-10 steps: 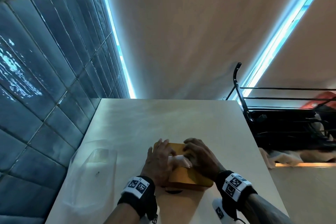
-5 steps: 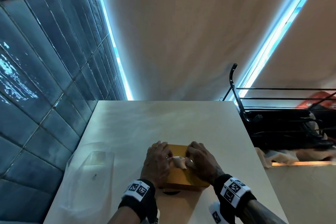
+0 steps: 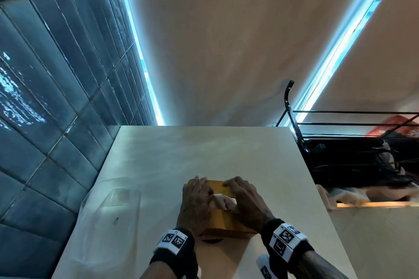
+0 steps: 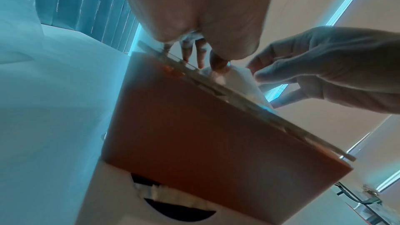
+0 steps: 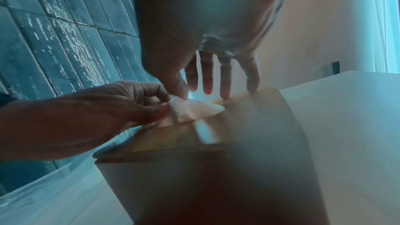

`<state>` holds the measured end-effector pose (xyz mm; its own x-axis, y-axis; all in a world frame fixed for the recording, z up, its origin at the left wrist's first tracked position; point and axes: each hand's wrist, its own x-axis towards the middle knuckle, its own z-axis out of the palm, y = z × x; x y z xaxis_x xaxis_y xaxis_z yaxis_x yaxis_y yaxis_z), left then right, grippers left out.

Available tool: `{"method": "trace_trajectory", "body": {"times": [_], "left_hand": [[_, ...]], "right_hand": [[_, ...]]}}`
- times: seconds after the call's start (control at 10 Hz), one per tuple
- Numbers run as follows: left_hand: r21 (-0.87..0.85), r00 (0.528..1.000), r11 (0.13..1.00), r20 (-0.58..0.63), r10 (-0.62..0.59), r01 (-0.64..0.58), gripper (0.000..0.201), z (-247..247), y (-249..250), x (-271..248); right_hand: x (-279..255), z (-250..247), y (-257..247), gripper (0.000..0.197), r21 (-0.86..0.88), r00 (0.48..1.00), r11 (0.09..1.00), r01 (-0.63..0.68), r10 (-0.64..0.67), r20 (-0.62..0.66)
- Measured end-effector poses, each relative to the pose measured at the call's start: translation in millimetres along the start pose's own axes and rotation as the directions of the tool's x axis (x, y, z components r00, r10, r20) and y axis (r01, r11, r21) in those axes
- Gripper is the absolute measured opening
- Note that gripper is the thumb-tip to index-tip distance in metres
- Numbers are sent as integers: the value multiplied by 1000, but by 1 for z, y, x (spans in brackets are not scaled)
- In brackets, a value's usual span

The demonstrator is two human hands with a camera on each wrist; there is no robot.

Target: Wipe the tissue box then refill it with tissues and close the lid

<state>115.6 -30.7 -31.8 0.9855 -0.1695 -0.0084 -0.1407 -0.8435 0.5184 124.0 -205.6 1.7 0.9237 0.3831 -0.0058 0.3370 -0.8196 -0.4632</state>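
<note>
Tissue (image 5: 195, 110) poking from the lid slot is pinched by the left hand (image 3: 197, 206); right hand (image 3: 246, 205) fingers lie spread on the wooden tissue box (image 3: 223, 222), mid-table (image 3: 172, 158). Lid looks closed; refill nearly done. Next: release gently.

The head view looks forward and down over the desk (image 3: 172, 161) at the tissue box (image 3: 223, 222). Both wrist views sit low and close beside that box (image 4: 205, 126), facing up; each shares its lid (image 5: 216, 126) and white tissue (image 5: 194, 110).
</note>
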Motion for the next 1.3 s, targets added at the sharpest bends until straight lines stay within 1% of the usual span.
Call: {"method": "trace_trajectory", "body": {"times": [0.1, 0.2, 0.3, 0.4, 0.5, 0.6, 0.7, 0.8, 0.9, 1.0, 1.1, 1.2, 1.3], "left_hand": [[-53, 1000, 998, -9, -15, 14, 30, 1, 2, -1], [-101, 1000, 995, -5, -27, 27, 33, 0, 3, -2], [-139, 999, 989, -4, -42, 41, 41, 0, 3, -1], [-139, 999, 990, -12, -36, 34, 25, 2, 2, 1], [-185, 999, 982, -33, -38, 31, 21, 3, 1, -1], [-258, 995, 964, -62, -76, 58, 41, -4, -3, -9], [-295, 987, 946, -48, -151, 130, 79, -10, -16, -25], [-282, 967, 925, 63, -247, 254, 104, -6, -27, -46], [-295, 961, 915, 78, -264, 276, 107, -3, -21, -57], [-304, 960, 911, 66, -273, 280, 103, -8, -13, -59], [-301, 955, 906, 102, -279, 297, 103, -13, -14, -62], [-323, 953, 896, 119, -279, 303, 103, -20, -16, -68], [-303, 938, 888, 84, -335, 345, 95, -22, -23, -81]], "right_hand": [[1, 1, -3, 26, -54, 1000, 998, 13, -11, 27], [2, 4, -5, 21, -73, 999, 997, 10, -8, 32], [1, 8, -5, 19, -78, 1000, 997, 2, -1, 20], [0, 9, -3, 19, -60, 1000, 998, 4, -4, 2], [-3, 12, 2, 20, -12, 999, 1000, 15, -16, -28], [-14, 15, 11, 29, 45, 993, 998, -33, 38, -113], [-33, 15, 20, 47, 144, 942, 954, -262, 285, -174], [-53, 20, 26, 64, 193, 885, 873, -447, 463, -45], [-61, 30, 22, 66, 218, 893, 873, -436, 449, -10], [-59, 29, 12, 64, 215, 881, 863, -457, 472, -21], [-56, 30, 8, 64, 190, 884, 868, -460, 468, 3], [-56, 24, 3, 67, 191, 873, 855, -482, 487, 27], [-66, 22, 0, 64, 270, 853, 835, -479, 515, -82]]}}
